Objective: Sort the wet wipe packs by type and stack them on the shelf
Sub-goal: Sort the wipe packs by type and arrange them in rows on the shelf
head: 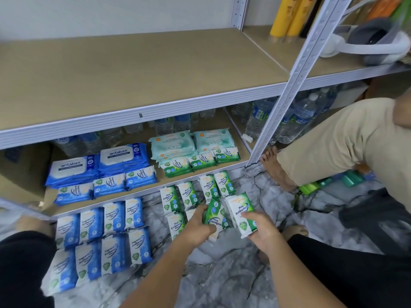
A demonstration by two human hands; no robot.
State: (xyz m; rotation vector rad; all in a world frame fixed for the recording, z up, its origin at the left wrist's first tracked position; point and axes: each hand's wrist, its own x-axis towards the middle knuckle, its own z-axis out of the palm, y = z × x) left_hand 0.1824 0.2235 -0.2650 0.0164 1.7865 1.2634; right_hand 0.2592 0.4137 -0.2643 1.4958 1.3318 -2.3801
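My left hand [198, 227] grips a green pine wipe pack [215, 213] just above the floor. My right hand [259, 230] holds a second green pine pack [241, 210] beside it. Several more green packs [189, 194] lie on the marble floor in front of the shelf. To their left, several blue fragrance-free packs [100, 238] lie in rows on the floor. On the bottom shelf [142, 187] sit blue antabax packs [97, 163], small blue packs [109, 185], pale teal packs [191, 141] and small green packs [200, 162].
The beige middle shelf board [133, 70] is bare. Water bottles [289, 121] stand at the back of the bottom shelf. A white shelf post [289, 90] stands at the right. Another person's leg and bare foot [275, 170] are beside it. My knees frame the floor.
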